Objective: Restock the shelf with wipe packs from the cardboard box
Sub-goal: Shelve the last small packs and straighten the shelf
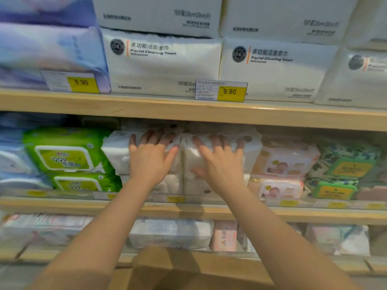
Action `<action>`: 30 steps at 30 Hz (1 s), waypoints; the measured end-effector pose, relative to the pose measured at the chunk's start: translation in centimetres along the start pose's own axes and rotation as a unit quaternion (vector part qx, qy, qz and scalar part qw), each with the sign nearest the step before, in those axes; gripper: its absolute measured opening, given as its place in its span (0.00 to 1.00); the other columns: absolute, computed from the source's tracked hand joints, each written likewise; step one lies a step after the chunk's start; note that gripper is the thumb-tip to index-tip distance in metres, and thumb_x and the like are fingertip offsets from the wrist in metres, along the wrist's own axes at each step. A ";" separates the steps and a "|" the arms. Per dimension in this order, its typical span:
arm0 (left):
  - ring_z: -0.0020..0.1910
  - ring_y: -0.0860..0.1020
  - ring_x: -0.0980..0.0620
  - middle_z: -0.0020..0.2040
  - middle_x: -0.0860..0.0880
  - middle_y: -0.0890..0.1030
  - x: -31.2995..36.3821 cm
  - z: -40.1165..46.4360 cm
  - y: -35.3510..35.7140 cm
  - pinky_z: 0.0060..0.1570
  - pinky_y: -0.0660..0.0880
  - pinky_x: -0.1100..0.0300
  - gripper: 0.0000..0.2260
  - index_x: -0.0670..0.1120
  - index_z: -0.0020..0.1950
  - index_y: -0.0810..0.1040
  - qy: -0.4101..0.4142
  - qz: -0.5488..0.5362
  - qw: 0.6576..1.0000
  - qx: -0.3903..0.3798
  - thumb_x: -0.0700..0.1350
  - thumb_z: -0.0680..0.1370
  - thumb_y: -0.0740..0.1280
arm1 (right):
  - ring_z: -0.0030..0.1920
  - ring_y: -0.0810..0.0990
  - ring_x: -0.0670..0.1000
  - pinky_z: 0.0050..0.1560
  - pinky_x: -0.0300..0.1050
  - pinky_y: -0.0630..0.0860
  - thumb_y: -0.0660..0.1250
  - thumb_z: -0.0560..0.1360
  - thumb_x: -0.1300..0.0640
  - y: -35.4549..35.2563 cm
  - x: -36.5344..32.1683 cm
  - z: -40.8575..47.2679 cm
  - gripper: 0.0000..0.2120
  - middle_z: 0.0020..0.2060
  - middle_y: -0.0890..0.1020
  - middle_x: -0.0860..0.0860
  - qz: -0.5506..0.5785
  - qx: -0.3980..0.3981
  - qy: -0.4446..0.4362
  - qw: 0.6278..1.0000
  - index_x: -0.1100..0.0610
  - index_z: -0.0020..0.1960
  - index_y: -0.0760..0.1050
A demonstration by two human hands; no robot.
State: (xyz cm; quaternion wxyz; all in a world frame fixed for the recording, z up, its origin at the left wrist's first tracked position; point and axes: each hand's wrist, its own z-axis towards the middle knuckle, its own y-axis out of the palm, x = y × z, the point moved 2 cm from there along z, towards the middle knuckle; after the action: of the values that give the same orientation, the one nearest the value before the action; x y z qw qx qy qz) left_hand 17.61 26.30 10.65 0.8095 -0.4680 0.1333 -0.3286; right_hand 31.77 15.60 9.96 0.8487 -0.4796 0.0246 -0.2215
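both hands [184,162] flat on white packs [146,151], mid shelf [62,203]

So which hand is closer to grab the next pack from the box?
Probably neither: the left hand and right hand both press flat on the white wipe packs up on the shelf, about equally far from the cardboard box below.

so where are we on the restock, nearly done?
Done: white wipe packs already sit stacked on the middle shelf. In hand: left hand and right hand press flat on the top packs. Left: unclear, since the cardboard box contents aren't visible.
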 end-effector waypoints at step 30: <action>0.60 0.70 0.37 0.57 0.36 0.75 -7.9 -3.4 2.2 0.55 0.70 0.44 0.33 0.36 0.60 0.68 -0.319 -0.280 0.902 0.084 0.64 0.71 0.65 | 0.50 0.78 0.56 0.64 0.54 0.52 0.61 0.73 0.36 -0.2 -8.0 3.6 0.21 0.46 0.81 0.50 0.119 0.053 -0.011 0.991 0.50 0.54 0.77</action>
State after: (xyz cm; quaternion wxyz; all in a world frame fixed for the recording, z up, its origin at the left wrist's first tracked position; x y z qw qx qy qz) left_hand 10.81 30.03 6.27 0.7197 -0.4957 -0.2967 -0.3852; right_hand 25.40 21.58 10.73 0.8934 -0.4302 0.0608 -0.1142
